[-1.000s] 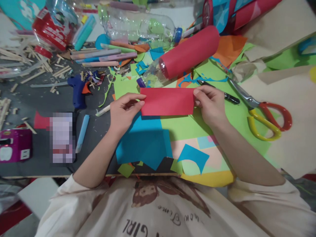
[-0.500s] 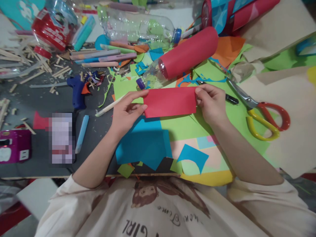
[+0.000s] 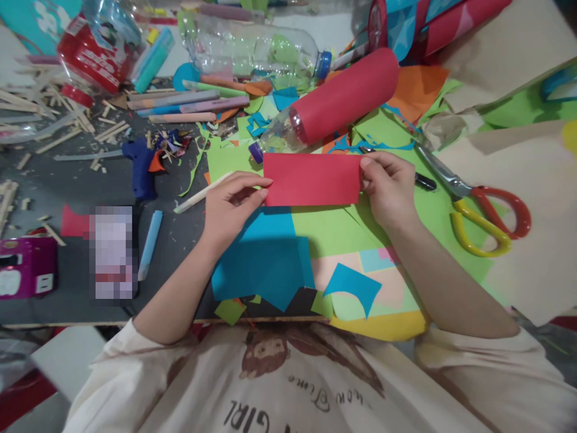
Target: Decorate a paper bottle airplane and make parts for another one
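Both hands hold a red paper rectangle (image 3: 311, 179) flat above the table. My left hand (image 3: 232, 201) pinches its left edge between thumb and fingers. My right hand (image 3: 387, 186) pinches its right edge. Just behind the paper lies a plastic bottle wrapped in red paper (image 3: 336, 102), its purple cap toward my left hand. Green paper (image 3: 333, 228) and a blue paper sheet (image 3: 265, 258) lie beneath my hands.
Scissors with red and yellow handles (image 3: 478, 201) lie to the right. A blue glue gun (image 3: 142, 165), pens (image 3: 189, 102), wooden sticks (image 3: 54, 114), a clear bottle (image 3: 252, 48), a red tin (image 3: 90, 51) and paper scraps crowd the far side. A pink box (image 3: 27, 264) sits left.
The red paper has risen slightly toward the bottle and levelled out, with both hands keeping their pinch on its ends.
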`<move>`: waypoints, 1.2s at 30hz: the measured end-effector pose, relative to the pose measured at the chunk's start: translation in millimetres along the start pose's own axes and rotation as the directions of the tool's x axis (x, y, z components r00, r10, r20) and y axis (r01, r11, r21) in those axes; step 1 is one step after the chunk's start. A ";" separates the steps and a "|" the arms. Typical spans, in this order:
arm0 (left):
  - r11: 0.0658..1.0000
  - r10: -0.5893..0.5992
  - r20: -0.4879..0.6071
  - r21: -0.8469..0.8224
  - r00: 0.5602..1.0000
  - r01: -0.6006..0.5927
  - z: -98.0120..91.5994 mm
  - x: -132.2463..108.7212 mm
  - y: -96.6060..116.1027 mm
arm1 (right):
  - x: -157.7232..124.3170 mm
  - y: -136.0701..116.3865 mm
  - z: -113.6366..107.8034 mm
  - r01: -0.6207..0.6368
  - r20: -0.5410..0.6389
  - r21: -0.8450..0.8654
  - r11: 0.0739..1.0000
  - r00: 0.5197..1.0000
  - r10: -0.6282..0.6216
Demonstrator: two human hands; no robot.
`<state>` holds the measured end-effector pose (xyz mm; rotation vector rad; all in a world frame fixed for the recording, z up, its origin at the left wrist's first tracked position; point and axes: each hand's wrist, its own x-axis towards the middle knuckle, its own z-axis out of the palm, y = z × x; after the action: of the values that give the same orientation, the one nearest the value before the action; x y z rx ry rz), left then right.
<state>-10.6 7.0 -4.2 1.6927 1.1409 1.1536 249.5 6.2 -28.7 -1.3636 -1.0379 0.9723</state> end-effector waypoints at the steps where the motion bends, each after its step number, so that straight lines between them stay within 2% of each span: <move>1: 1.000 -0.002 -0.002 -0.002 1.000 0.002 -0.1 0.1 -0.2 | -0.1 -0.2 0.2 0.000 0.002 0.006 1.000 1.000 0.000; 7: 0.999 -0.032 -0.006 0.010 0.999 0.032 0.6 -1.4 -3.3 | -1.6 -3.3 1.2 -0.012 0.027 -0.009 1.000 1.000 0.012; 16: 0.999 0.012 0.010 -0.031 1.000 -0.012 2.0 -1.8 -4.1 | -1.2 -2.5 0.8 0.016 0.013 -0.003 1.000 1.000 -0.016; 22: 1.000 -0.028 0.051 -0.010 0.998 0.028 -0.8 -2.9 -6.8 | -0.4 -0.5 0.1 0.017 0.011 -0.031 0.999 1.000 -0.017; 30: 0.996 -0.016 0.100 -0.085 0.995 0.024 0.1 -5.3 -8.5 | 0.9 2.6 -1.8 0.038 0.013 0.021 0.999 0.999 -0.038; 36: 0.987 -0.060 0.214 -0.130 0.975 0.090 -1.9 -6.2 -4.0 | 3.3 5.4 -4.4 0.030 -0.027 0.017 0.999 0.999 -0.029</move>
<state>-14.5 2.5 -9.0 1.6072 0.9630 0.9601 254.9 8.2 -33.9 -1.3399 -1.0248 0.9371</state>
